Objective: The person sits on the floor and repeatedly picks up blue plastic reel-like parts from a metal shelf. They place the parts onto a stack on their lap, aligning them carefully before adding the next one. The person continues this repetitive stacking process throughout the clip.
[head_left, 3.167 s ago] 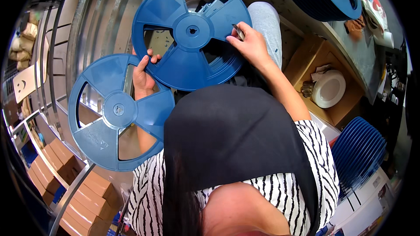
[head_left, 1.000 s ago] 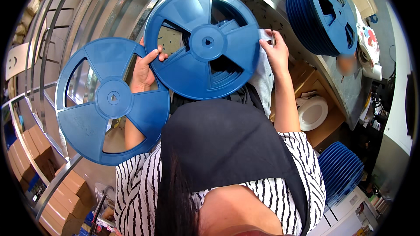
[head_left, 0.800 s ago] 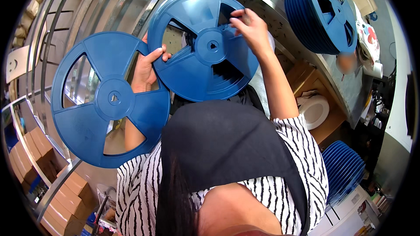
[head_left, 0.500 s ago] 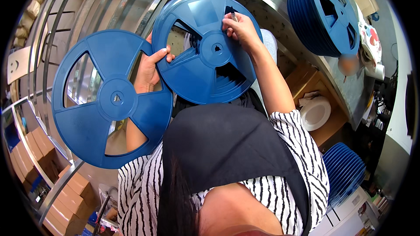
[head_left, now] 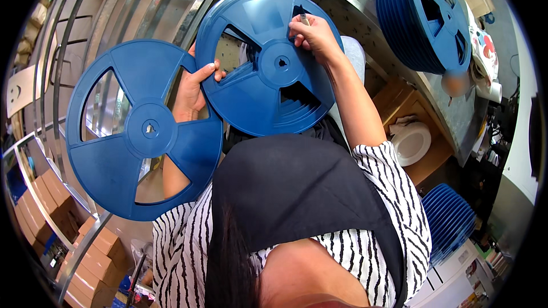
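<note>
A blue plastic reel (head_left: 103, 165) with cut-out windows lies over my left forearm, which shows through its openings. My left hand (head_left: 191, 88) is closed around that reel's rim, and its thumb and fingertips also meet the edge of a stack of blue reels (head_left: 251, 100) on my lap. My right hand (head_left: 314, 37) is above the stack's top disc near its far right window, fingers pinched on a slim pale stick-like thing (head_left: 305, 20). What kind of thing it is, I cannot make out. Further reel edges show through the stack's lower window.
Another stack of blue reels (head_left: 399, 28) stands on the metal table (head_left: 365, 0) at the far right. More reels (head_left: 448, 222) are at the lower right. A white ring-shaped roll (head_left: 411, 144) sits on a wooden shelf. Metal racks (head_left: 131, 17) and cardboard boxes (head_left: 97, 262) are on the left.
The reel over my left arm has shifted very slightly left. My right hand stays by the same window, barely moved.
</note>
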The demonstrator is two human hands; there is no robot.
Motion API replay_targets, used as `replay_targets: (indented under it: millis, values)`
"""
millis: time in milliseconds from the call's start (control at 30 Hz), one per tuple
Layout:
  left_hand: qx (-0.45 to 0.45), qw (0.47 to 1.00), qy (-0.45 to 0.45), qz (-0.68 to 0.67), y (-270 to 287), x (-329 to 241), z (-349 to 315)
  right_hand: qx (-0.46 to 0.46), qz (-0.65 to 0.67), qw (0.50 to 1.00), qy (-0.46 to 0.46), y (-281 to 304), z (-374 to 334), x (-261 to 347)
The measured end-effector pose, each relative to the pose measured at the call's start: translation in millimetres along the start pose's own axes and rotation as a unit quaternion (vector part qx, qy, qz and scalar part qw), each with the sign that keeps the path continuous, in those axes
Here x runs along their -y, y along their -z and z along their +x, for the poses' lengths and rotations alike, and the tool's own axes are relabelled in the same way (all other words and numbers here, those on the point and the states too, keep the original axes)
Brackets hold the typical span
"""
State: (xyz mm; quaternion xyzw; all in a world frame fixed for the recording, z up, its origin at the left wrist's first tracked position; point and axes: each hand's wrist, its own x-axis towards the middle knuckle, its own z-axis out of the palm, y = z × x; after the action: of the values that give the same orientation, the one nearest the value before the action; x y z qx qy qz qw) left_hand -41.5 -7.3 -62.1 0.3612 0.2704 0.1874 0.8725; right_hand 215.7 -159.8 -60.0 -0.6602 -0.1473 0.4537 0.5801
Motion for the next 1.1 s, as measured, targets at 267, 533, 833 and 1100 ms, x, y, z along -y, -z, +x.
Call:
replay_targets:
  millis: [267,533,833,1100]
  values:
    - [0.009,1.000,-0.002,0.008,5,0,1,-0.018,-0.004,1.000,0.006,-1,4,-2]
    - [0.026,1.000,0.003,0.000,6,-4,0,-0.024,-0.135,0.990,0.038,-5,-2,13]
    - [0.086,0.994,0.055,0.038,-2,-44,8,-0.072,-0.315,0.900,0.293,74,32,63]
    - [0.113,0.990,0.062,0.054,-12,-48,19,0.037,-0.031,0.998,-0.032,100,23,36]
